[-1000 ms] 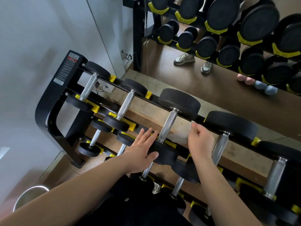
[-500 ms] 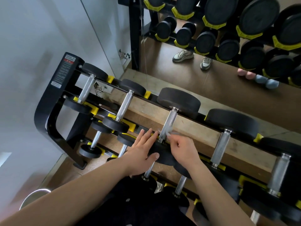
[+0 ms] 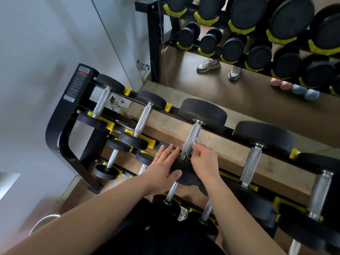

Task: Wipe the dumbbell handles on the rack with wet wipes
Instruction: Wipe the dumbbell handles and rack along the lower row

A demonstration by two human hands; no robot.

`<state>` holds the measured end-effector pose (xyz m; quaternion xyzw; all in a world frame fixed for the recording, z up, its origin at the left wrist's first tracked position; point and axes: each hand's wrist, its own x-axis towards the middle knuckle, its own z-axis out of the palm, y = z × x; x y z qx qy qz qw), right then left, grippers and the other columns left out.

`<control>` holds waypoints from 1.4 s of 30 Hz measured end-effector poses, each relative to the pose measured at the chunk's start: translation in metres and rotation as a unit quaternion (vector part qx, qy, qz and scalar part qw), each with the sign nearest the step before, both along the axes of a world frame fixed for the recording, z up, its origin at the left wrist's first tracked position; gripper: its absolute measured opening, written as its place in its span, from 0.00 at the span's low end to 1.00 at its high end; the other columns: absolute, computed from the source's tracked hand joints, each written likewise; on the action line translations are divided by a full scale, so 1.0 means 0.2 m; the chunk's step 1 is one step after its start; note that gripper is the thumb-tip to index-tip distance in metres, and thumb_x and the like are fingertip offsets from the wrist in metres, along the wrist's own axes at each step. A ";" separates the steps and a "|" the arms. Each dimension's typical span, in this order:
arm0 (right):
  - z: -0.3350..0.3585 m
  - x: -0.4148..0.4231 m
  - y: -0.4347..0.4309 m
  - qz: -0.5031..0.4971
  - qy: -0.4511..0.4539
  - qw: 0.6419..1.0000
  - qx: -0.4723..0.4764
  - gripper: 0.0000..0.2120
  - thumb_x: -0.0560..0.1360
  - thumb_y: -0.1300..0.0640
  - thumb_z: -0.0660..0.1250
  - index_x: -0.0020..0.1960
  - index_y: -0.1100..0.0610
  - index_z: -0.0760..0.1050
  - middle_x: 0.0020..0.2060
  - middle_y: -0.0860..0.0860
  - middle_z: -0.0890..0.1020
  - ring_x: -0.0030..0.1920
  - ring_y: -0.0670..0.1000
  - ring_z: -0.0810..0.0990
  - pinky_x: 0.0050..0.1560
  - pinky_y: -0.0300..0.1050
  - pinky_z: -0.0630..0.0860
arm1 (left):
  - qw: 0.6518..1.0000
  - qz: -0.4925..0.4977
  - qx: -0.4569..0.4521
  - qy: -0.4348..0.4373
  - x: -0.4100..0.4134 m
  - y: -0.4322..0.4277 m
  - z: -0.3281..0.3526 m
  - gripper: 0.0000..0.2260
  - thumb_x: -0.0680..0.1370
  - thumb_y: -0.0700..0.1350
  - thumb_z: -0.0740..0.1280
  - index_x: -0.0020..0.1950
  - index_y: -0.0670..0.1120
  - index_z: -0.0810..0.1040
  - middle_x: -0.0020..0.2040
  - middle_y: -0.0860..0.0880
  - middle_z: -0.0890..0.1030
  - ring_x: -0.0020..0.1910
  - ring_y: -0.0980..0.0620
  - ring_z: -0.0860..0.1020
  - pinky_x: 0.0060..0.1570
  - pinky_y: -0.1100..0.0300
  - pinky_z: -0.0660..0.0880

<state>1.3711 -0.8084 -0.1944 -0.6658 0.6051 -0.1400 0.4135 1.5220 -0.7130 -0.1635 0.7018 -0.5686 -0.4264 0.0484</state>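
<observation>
rack [image 3: 60, 126] black | cradles [image 3: 166, 107] yellow | handles [image 3: 192, 138] silver (knurled)

No wording can be read. The black dumbbell rack [image 3: 55, 129] carries a tall sticker [image 3: 78, 83] on its left end post, with a red band near the top and fine print too small to make out. A smaller white label [image 3: 68, 98] just below it is equally illegible.

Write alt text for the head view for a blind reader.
A person's right hand pinches a pale wet wipe against the knurled steel handle of a black dumbbell on a black-and-yellow rack. The left hand rests flat on its near end.
</observation>
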 end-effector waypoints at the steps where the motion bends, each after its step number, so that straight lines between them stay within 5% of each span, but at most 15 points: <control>1: 0.03 -0.05 0.02 0.048 0.008 0.999 0.002 0.17 0.85 0.54 0.61 0.38 0.53 0.77 0.33 0.48 0.79 0.35 0.46 0.77 0.39 0.40 0.70 | 1.000 0.000 0.001 0.002 -0.01 0.00 0.00 0.34 0.85 0.56 0.60 0.84 0.61 0.41 0.83 0.61 0.38 0.80 0.54 0.31 0.82 0.45 0.43; 4: 0.12 -0.13 0.06 0.151 0.003 0.988 0.025 0.19 0.85 0.50 0.61 0.37 0.53 0.77 0.30 0.47 0.77 0.32 0.45 0.74 0.35 0.38 0.67 | 1.000 -0.001 -0.001 0.008 -0.01 0.00 0.01 0.34 0.85 0.55 0.61 0.84 0.60 0.42 0.84 0.60 0.39 0.81 0.53 0.32 0.81 0.45 0.42; 7: 0.23 -0.15 0.02 0.125 -0.023 0.992 0.017 0.15 0.85 0.50 0.61 0.42 0.53 0.77 0.32 0.47 0.76 0.33 0.45 0.74 0.36 0.40 0.68 | 0.999 0.028 0.008 0.024 0.00 -0.03 0.05 0.30 0.85 0.55 0.61 0.84 0.58 0.52 0.85 0.56 0.49 0.83 0.51 0.39 0.82 0.44 0.45; 9: 0.31 -0.18 0.00 0.125 -0.035 0.991 0.016 0.10 0.85 0.50 0.61 0.50 0.49 0.79 0.38 0.44 0.78 0.40 0.44 0.77 0.40 0.37 0.71 | 0.995 0.082 0.006 0.057 0.00 -0.08 0.08 0.20 0.84 0.59 0.60 0.76 0.56 0.70 0.77 0.50 0.70 0.81 0.48 0.60 0.81 0.44 0.53; 11: 0.38 -0.19 -0.02 0.142 -0.042 0.989 0.024 0.10 0.85 0.49 0.61 0.61 0.46 0.79 0.46 0.42 0.80 0.47 0.44 0.78 0.45 0.35 0.74 | 0.981 0.156 -0.017 0.111 -0.01 -0.14 0.11 0.21 0.82 0.63 0.62 0.69 0.53 0.75 0.66 0.49 0.80 0.68 0.51 0.76 0.75 0.46 0.66; 14: 0.44 -0.20 -0.05 0.163 -0.058 0.985 0.019 0.09 0.85 0.48 0.61 0.60 0.43 0.80 0.45 0.41 0.81 0.45 0.40 0.79 0.42 0.31 0.74 | 0.957 0.198 -0.036 0.210 -0.04 -0.19 0.18 0.25 0.79 0.58 0.70 0.75 0.56 0.71 0.67 0.58 0.79 0.68 0.59 0.74 0.69 0.54 0.70; 17: 0.47 -0.20 -0.08 0.114 -0.096 0.989 0.016 0.09 0.85 0.52 0.63 0.57 0.44 0.81 0.43 0.40 0.82 0.44 0.37 0.79 0.42 0.29 0.75 | 0.953 0.212 -0.056 0.208 -0.05 -0.21 0.17 0.08 0.79 0.54 0.72 0.56 0.54 0.83 0.51 0.55 0.85 0.53 0.56 0.82 0.56 0.55 0.79; 21: 0.42 -0.17 -0.13 0.024 -0.119 0.992 0.036 0.08 0.83 0.55 0.66 0.59 0.49 0.82 0.47 0.48 0.86 0.45 0.45 0.85 0.49 0.43 0.85 | 0.938 0.289 -0.079 0.175 -0.04 -0.23 0.14 0.07 0.81 0.50 0.71 0.44 0.51 0.82 0.31 0.59 0.79 0.30 0.62 0.75 0.35 0.65 0.71; 25: 0.35 -0.11 -0.23 -0.006 -0.038 0.993 -0.114 0.14 0.83 0.55 0.66 0.68 0.53 0.78 0.56 0.48 0.82 0.54 0.45 0.81 0.56 0.43 0.81 | 0.938 0.311 -0.081 0.130 0.00 -0.33 0.12 0.06 0.82 0.50 0.69 0.48 0.50 0.82 0.41 0.48 0.82 0.38 0.52 0.78 0.37 0.63 0.72; 28: 0.32 -0.06 -0.35 0.054 0.066 0.962 -0.260 0.19 0.83 0.55 0.65 0.73 0.55 0.74 0.65 0.52 0.77 0.66 0.50 0.75 0.66 0.44 0.73 | 0.950 0.289 -0.053 0.106 0.00 -0.44 0.06 0.06 0.83 0.50 0.66 0.51 0.51 0.80 0.43 0.52 0.81 0.42 0.54 0.80 0.37 0.65 0.71; 32: 0.25 0.01 -0.50 0.163 0.151 0.952 -0.212 0.27 0.83 0.46 0.62 0.80 0.49 0.63 0.75 0.54 0.69 0.75 0.57 0.66 0.75 0.56 0.66 | 0.964 0.250 -0.043 0.081 -0.01 -0.56 -0.06 0.07 0.83 0.48 0.64 0.46 0.53 0.78 0.44 0.52 0.80 0.48 0.48 0.80 0.44 0.56 0.76; 34: 0.24 0.02 -0.55 0.151 0.131 0.955 -0.219 0.23 0.82 0.44 0.60 0.77 0.46 0.67 0.66 0.49 0.75 0.66 0.53 0.71 0.67 0.52 0.71 | 0.965 0.252 -0.031 0.069 -0.01 -0.60 -0.10 0.06 0.83 0.49 0.64 0.49 0.51 0.78 0.46 0.51 0.81 0.48 0.49 0.80 0.43 0.56 0.76; 37: 0.26 0.10 -0.63 0.055 0.076 0.973 -0.210 0.14 0.83 0.41 0.58 0.54 0.47 0.78 0.48 0.44 0.81 0.51 0.49 0.77 0.47 0.48 0.77 | 0.958 0.284 -0.033 0.030 0.00 -0.62 -0.12 0.05 0.81 0.49 0.65 0.56 0.50 0.76 0.47 0.52 0.78 0.43 0.53 0.76 0.33 0.62 0.69; 39: 0.24 0.17 -0.68 0.008 0.088 0.972 -0.217 0.17 0.82 0.42 0.58 0.42 0.52 0.73 0.38 0.46 0.77 0.43 0.52 0.75 0.36 0.47 0.71 | 0.954 0.289 -0.079 0.012 0.00 -0.61 -0.10 0.07 0.79 0.46 0.68 0.55 0.52 0.74 0.48 0.54 0.77 0.43 0.55 0.75 0.34 0.63 0.68; 42: 0.20 0.22 -0.71 -0.025 0.099 0.965 -0.242 0.18 0.81 0.44 0.58 0.37 0.53 0.67 0.34 0.48 0.73 0.39 0.53 0.72 0.35 0.46 0.64 | 0.955 0.279 -0.095 0.022 -0.01 -0.59 -0.09 0.08 0.78 0.41 0.68 0.49 0.54 0.74 0.46 0.54 0.78 0.44 0.54 0.77 0.37 0.62 0.70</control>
